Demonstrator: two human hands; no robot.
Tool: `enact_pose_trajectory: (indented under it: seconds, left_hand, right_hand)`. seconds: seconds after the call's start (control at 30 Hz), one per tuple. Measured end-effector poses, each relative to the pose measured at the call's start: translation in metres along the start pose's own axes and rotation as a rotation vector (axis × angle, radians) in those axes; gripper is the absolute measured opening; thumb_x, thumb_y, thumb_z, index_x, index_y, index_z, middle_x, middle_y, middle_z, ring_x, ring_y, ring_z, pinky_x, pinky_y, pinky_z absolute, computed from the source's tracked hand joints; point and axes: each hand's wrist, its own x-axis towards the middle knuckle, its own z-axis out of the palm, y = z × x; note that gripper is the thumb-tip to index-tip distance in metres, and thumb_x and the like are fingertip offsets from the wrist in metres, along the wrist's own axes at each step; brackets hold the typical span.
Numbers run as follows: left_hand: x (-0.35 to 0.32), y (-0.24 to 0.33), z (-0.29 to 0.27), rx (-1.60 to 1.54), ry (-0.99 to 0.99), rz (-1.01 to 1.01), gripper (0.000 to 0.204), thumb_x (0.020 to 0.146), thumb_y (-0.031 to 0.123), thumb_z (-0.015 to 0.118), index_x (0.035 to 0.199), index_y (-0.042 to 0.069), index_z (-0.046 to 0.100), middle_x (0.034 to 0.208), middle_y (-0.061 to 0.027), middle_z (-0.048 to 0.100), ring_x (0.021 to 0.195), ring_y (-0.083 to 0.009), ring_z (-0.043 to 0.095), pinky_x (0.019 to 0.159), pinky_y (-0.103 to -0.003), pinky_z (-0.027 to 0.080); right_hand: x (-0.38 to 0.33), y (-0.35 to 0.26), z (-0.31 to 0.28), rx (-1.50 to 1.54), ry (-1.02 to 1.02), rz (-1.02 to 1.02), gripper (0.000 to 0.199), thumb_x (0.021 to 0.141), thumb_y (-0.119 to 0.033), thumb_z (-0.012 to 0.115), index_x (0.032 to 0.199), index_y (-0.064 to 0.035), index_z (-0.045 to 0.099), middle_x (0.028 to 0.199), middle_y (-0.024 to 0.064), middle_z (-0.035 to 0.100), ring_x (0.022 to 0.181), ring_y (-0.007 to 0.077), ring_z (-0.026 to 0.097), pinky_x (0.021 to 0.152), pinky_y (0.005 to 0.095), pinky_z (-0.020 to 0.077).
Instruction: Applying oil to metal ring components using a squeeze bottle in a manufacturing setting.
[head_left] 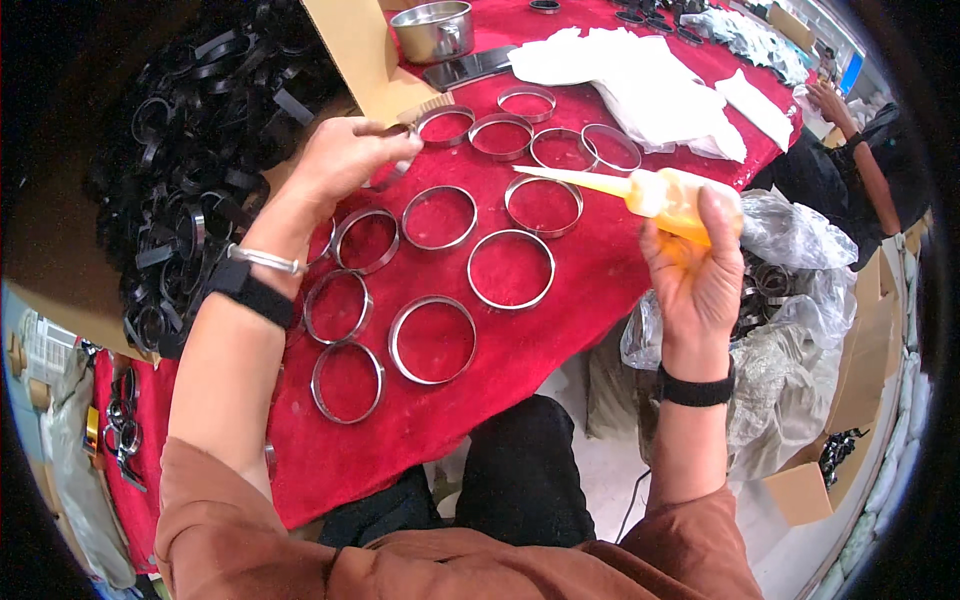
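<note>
My right hand (695,275) is wrapped round a squeeze bottle (680,200) with orange-yellow liquid and a long thin nozzle pointing left. The bottle is held nearly level above the table's right side. At the far left of the rings, my left hand (345,160) has its fingers closed on a metal ring (390,175), mostly hidden by the hand. Several thin silver rings lie spread on the red cloth, among them a near ring (433,298), a right-hand ring (511,232) and a far ring (500,117).
A large cardboard box (345,45) full of black bands (215,110) stands at left. Beyond the rings are a metal pot (432,30), a dark flat phone-like object (468,68) and white cloth (630,85). Plastic bags (790,235) sit right of the table. Another person's arm (850,130) shows far right.
</note>
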Motion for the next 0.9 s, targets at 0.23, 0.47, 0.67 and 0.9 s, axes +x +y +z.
enact_pose_trajectory:
  seconds: [0.23, 0.47, 0.67, 0.9]
  left_hand:
    - [0.033, -0.004, 0.02, 0.813, 0.154, -0.035, 0.067, 0.064, 0.049, 0.07, 0.109, 0.0, 0.063, 0.108, -0.0196, 0.061, 0.1, -0.0304, 0.059, 0.089, -0.036, 0.046]
    - [0.095, 0.002, 0.044, 0.73, -0.029, 0.379, 0.068, 0.064, 0.025, 0.067, 0.124, 0.001, 0.049, 0.123, -0.0241, 0.05, 0.119, -0.0353, 0.044, 0.102, -0.039, 0.034]
    - [0.103, 0.006, 0.043, 0.782, -0.075, 0.396, 0.062, 0.058, 0.014, 0.068, 0.116, -0.001, 0.053, 0.112, -0.02, 0.056, 0.106, -0.0346, 0.053, 0.095, -0.039, 0.042]
    - [0.015, 0.023, 0.021, -0.93, -0.593, 0.092, 0.047, 0.082, 0.02, 0.059, 0.121, -0.001, 0.046, 0.107, -0.0141, 0.058, 0.097, -0.0225, 0.059, 0.081, -0.035, 0.051]
  right_hand:
    - [-0.004, -0.012, -0.012, -0.111, -0.01, -0.149, 0.024, 0.085, -0.009, 0.059, 0.108, -0.0049, 0.053, 0.102, 0.0115, 0.062, 0.092, 0.0232, 0.063, 0.068, 0.0365, 0.0578]
    - [0.002, -0.009, -0.009, -0.11, -0.013, -0.111, 0.026, 0.085, -0.01, 0.059, 0.109, -0.0037, 0.052, 0.102, 0.0129, 0.062, 0.091, 0.0244, 0.063, 0.069, 0.0374, 0.0583]
    - [0.003, -0.009, -0.008, -0.12, -0.008, -0.117, 0.025, 0.086, -0.01, 0.058, 0.109, -0.0027, 0.053, 0.102, 0.0131, 0.062, 0.091, 0.0243, 0.063, 0.069, 0.037, 0.0578]
    - [0.008, -0.002, 0.012, -0.281, -0.097, -0.283, 0.021, 0.085, -0.006, 0.059, 0.104, -0.0007, 0.054, 0.097, 0.0132, 0.063, 0.086, 0.0213, 0.063, 0.068, 0.0338, 0.0551]
